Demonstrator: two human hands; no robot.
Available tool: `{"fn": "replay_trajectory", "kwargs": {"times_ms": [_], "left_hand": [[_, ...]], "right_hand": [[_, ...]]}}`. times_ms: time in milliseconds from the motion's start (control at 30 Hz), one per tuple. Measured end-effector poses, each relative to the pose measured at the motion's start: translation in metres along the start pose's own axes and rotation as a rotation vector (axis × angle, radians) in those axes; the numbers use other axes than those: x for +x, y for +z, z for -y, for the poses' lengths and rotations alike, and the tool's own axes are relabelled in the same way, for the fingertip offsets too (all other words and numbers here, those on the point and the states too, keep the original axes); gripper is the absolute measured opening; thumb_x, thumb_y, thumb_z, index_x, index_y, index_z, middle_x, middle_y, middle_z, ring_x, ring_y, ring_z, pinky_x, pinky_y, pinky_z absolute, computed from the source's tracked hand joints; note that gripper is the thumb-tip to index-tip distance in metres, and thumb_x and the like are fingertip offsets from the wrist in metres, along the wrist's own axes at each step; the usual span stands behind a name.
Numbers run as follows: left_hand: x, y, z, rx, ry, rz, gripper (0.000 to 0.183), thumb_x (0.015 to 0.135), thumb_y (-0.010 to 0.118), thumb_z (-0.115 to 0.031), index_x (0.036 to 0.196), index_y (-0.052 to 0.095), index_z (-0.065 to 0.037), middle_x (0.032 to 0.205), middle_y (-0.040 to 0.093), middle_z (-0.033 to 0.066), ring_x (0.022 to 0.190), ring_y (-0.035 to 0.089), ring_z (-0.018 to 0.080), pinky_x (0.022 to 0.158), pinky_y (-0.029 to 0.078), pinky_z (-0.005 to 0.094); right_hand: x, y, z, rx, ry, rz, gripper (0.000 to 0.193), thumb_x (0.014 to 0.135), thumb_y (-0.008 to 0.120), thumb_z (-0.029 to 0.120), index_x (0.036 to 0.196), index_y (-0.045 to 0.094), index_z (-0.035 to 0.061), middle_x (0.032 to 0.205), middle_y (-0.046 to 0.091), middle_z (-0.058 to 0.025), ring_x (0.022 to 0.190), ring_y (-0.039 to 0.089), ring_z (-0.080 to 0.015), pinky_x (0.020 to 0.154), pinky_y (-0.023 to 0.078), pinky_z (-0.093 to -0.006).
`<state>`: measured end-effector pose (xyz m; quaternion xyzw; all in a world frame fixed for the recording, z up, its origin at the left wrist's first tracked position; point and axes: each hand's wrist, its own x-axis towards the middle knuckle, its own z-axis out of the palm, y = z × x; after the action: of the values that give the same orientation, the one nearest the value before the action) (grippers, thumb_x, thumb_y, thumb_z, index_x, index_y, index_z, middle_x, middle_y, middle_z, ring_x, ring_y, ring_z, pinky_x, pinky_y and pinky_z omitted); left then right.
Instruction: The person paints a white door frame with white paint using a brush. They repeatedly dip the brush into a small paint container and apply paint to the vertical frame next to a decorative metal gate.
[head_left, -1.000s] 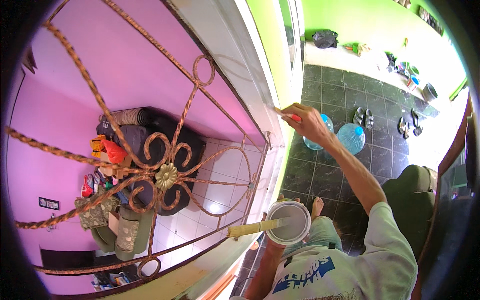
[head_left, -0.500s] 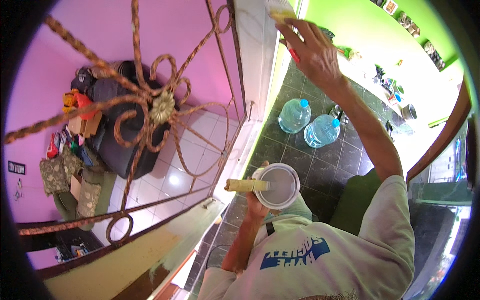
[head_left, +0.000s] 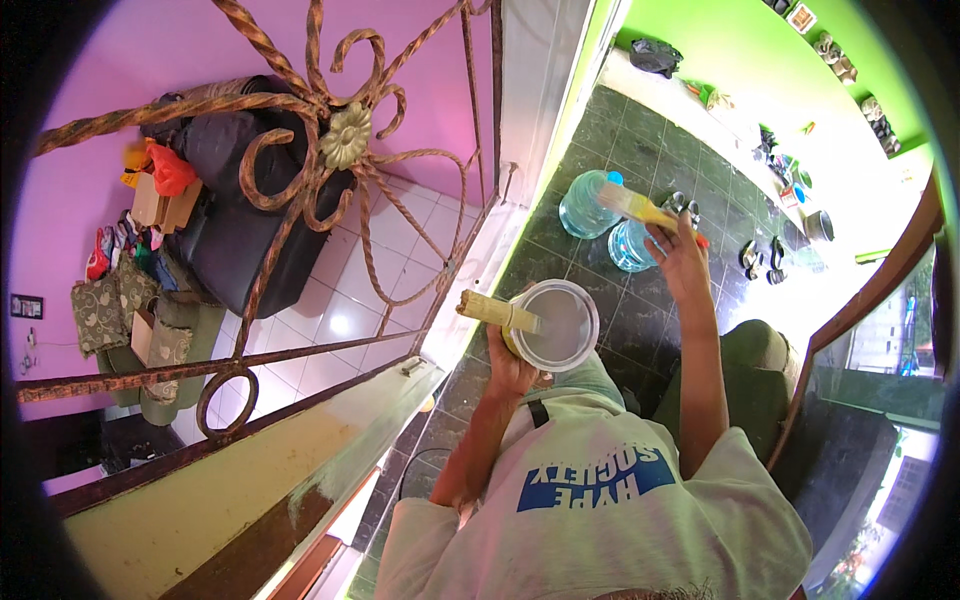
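My left hand (head_left: 511, 368) is wrapped around a clear-rimmed tub (head_left: 556, 368) of pale grey-white paint, held in front of my chest. Across its rim lies a short wooden stick (head_left: 495, 309), its inner end reaching over the paint. My right hand (head_left: 684, 268) grips a paintbrush (head_left: 645, 210) with a yellow and red handle. The pale bristles point left, up and to the right of the tub. In this view, the brush overlaps the large water bottles behind it.
A white door frame (head_left: 525, 135) rises beyond the tub. To the left stands a rusty twisted-iron grille with a flower boss (head_left: 347, 137). Two water bottles (head_left: 588, 207) stand on the dark tiled floor (head_left: 600, 290). A green armchair (head_left: 740, 365) is at right.
My right hand has come down from the upper part of the door frame with the paintbrush, moving nearer to me and to the right. My left hand still holds the tub.
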<state>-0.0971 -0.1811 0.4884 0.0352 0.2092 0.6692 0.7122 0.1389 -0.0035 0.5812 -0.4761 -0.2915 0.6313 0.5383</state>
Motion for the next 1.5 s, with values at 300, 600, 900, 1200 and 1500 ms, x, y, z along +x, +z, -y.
{"fn": "replay_trajectory", "kwargs": {"times_ms": [300,600,900,1200,1500], "left_hand": [[0.007,-0.022,0.016,-0.125,-0.031,0.027,0.068,0.100,0.046,-0.058,0.150,0.042,-0.011,0.139,0.058,0.0111,0.129,0.056,0.0265,0.107,0.050,0.0485],[0.023,-0.001,0.017,-0.201,-0.097,-0.040,0.056,0.103,0.043,-0.057,0.137,0.053,-0.014,0.127,0.065,0.0063,0.116,0.065,0.0232,0.099,0.055,0.0469],[0.032,0.018,0.017,-0.274,-0.128,-0.039,0.063,0.101,0.045,-0.059,0.140,0.051,-0.010,0.132,0.063,0.0097,0.122,0.062,0.0268,0.103,0.053,0.0503],[0.025,0.036,0.019,-0.292,-0.053,0.060,0.062,0.104,0.038,-0.055,0.142,0.049,-0.008,0.139,0.058,0.0119,0.129,0.056,0.0278,0.109,0.048,0.0488],[0.022,0.038,0.022,-0.267,-0.022,0.087,0.062,0.104,0.041,-0.051,0.149,0.042,-0.007,0.145,0.054,0.0129,0.133,0.053,0.0272,0.112,0.046,0.0482]], "right_hand": [[-0.068,-0.023,0.017,0.114,-0.176,0.104,0.028,0.104,0.057,0.019,0.126,0.058,0.0022,0.114,0.065,-0.0117,0.103,0.067,-0.0221,0.085,0.059,-0.0381],[-0.120,0.052,0.087,-0.620,-0.612,-0.013,0.023,0.091,0.071,0.014,0.107,0.068,-0.0016,0.100,0.070,-0.0083,0.088,0.066,-0.0158,0.078,0.055,-0.0294],[-0.131,0.085,0.093,-0.917,-0.673,0.259,0.007,0.089,0.072,0.007,0.094,0.069,0.0027,0.092,0.071,-0.0060,0.081,0.066,-0.0133,0.071,0.052,-0.0285],[-0.126,0.103,0.080,-1.193,-0.620,0.440,0.013,0.089,0.071,0.013,0.096,0.067,0.0024,0.090,0.071,-0.0132,0.079,0.073,-0.0283,0.070,0.055,-0.0365],[-0.119,0.090,0.059,-1.178,-0.641,0.474,0.015,0.090,0.071,0.013,0.099,0.068,0.0014,0.091,0.070,-0.0138,0.076,0.072,-0.0282,0.066,0.056,-0.0376]]}}
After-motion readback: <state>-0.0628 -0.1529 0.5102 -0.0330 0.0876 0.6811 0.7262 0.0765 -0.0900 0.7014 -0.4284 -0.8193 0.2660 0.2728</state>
